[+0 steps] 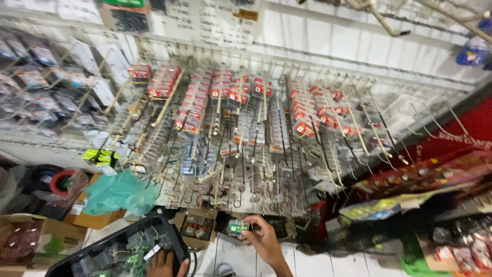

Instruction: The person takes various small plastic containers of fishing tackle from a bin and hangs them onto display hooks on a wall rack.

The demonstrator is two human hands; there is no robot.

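Nearest the camera, at the bottom edge of the view, a black tray [169, 231] filled with small clear packets is supported at its lower right rim by the left hand [166, 265]. Only the fingers of this hand show, resting against the tray rim; whether they clasp it cannot be determined.

Behind everything stands a white wire display rack [287, 77] spanning almost the full width of the wall. Long hooks [359, 133] project from it, many carrying red-and-white carded packets [192, 102] in the upper rows and clear packets [251, 136] in the lower rows. The right-hand hooks are mostly bare.

Below the left part of the rack lies a crumpled teal plastic bag [118, 192], resting on brown cardboard boxes [56, 236]. A small open box [197, 227] of packets sits just right of the tray.

Right of that box, the right hand [264, 238] is closed around a small packet [237, 226] with a green insert, pinched between thumb and fingers just beneath the lowest hooks of the rack.
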